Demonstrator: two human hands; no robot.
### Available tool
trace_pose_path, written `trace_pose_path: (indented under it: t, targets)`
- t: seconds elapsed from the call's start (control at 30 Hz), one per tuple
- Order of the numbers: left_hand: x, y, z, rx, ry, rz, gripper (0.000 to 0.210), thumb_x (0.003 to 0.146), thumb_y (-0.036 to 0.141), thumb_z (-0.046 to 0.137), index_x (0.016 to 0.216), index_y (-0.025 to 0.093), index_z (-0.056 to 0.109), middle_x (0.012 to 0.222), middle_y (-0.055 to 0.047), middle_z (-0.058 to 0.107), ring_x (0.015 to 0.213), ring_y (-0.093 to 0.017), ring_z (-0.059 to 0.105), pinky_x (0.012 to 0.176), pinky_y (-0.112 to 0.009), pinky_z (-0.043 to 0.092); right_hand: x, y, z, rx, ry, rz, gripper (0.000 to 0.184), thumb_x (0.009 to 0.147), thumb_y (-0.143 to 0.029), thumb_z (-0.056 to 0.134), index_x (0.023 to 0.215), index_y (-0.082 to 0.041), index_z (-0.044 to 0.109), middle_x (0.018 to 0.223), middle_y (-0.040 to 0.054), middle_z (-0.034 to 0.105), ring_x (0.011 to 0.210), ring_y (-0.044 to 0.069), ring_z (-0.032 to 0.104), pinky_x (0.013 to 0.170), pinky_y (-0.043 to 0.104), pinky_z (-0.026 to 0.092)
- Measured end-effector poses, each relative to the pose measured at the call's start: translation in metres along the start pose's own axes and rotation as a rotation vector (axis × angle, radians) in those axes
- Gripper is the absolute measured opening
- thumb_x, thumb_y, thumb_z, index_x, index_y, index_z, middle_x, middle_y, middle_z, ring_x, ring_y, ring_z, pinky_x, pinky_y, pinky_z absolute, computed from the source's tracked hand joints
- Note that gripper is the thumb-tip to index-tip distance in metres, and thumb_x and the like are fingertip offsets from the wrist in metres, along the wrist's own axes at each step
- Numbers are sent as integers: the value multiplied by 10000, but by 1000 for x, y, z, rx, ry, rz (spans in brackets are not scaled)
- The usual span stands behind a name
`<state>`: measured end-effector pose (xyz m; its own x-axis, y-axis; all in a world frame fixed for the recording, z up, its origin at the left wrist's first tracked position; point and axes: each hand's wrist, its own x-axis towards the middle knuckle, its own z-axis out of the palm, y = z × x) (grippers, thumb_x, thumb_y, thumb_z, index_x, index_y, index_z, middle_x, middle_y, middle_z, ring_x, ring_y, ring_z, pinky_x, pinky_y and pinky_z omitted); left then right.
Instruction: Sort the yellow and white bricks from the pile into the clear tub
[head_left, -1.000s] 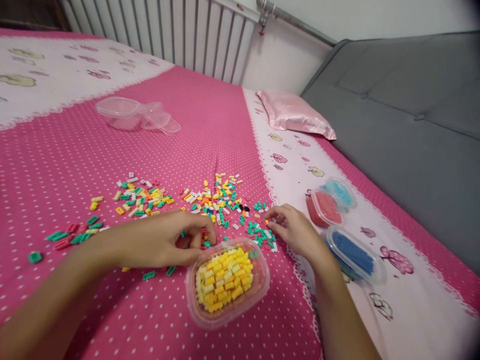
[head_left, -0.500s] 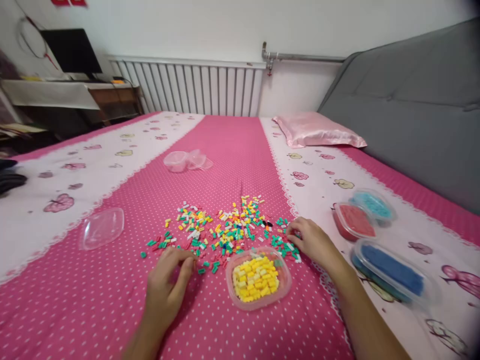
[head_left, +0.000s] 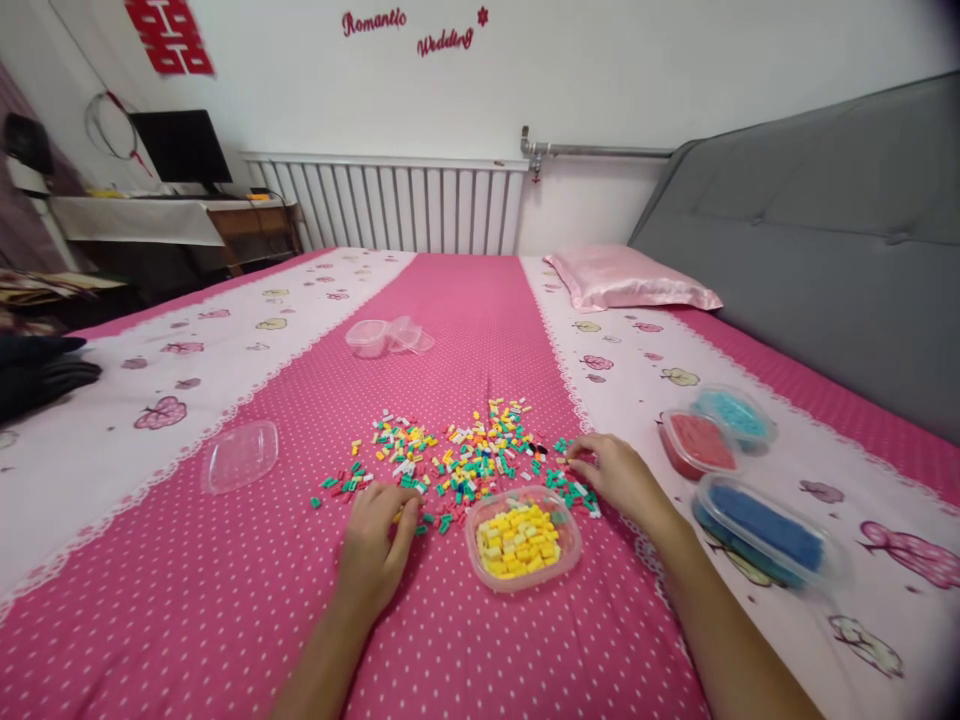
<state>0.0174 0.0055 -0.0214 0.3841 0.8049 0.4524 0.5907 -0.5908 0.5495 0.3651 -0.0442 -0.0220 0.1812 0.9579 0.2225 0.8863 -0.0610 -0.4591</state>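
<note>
A loose spread of small toy building bricks (head_left: 480, 465) in yellow, green, white, red and other colours lies on the pink dotted bedspread. In front of it stands a clear plastic box (head_left: 489, 580) holding yellow bricks (head_left: 517, 542). My left hand (head_left: 375, 545) is at the near left edge of the spread, thumb and forefinger closed about a small yellow brick that shows only in part. My right hand (head_left: 619, 480) reaches the right edge among green and white bricks, its fingertips pinched together. Whatever they hold is too small to make out.
To the right sit lidded boxes of red (head_left: 697, 445), light blue (head_left: 735, 415) and dark blue pieces (head_left: 765, 525). A clear lid (head_left: 241, 457) lies at the left, and more clear containers (head_left: 386, 337) lie farther back. A pink pillow (head_left: 626, 278) rests by the grey headboard (head_left: 810, 190).
The view has tilted up, showing red lettering on the wall. My left hand has come slightly nearer the box of yellow bricks. My right hand stays at the right edge of the spread.
</note>
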Motion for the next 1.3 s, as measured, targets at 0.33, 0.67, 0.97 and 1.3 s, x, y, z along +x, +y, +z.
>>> trace_pose_path:
  t: [0.33,0.67,0.97,1.3]
  targets:
    - [1,2,5,4,0,-7,291,1009,345,397,886,215,626,868,-61,688,895,-227,583,858,-363,438,-17,-54,-28,369,-91,-171,229,970,-353,539,1080,-237,702,996,29,756,909,184,693,825,302,511]
    - [0,1,5,-56,60,-50,324,1039,324,344,917,200,617,886,-55,668,907,-217,574,864,-349,441,-22,-75,-25,417,-222,-309,205,949,-227,551,939,-257,754,921,8,750,875,182,692,812,310,506]
    - [1,-12,16,-130,211,-67,363,1026,372,308,868,208,591,837,-49,625,847,-218,558,799,-351,430,-19,-68,-25,456,29,-298,196,969,-318,562,971,-232,737,986,54,746,946,225,670,879,372,477]
    - [10,-25,15,-213,198,-25,314,994,393,379,883,216,613,848,-31,625,841,-211,575,793,-342,436,-15,-65,-31,386,-59,-321,161,956,-249,595,948,-259,756,964,15,757,942,196,680,883,343,478]
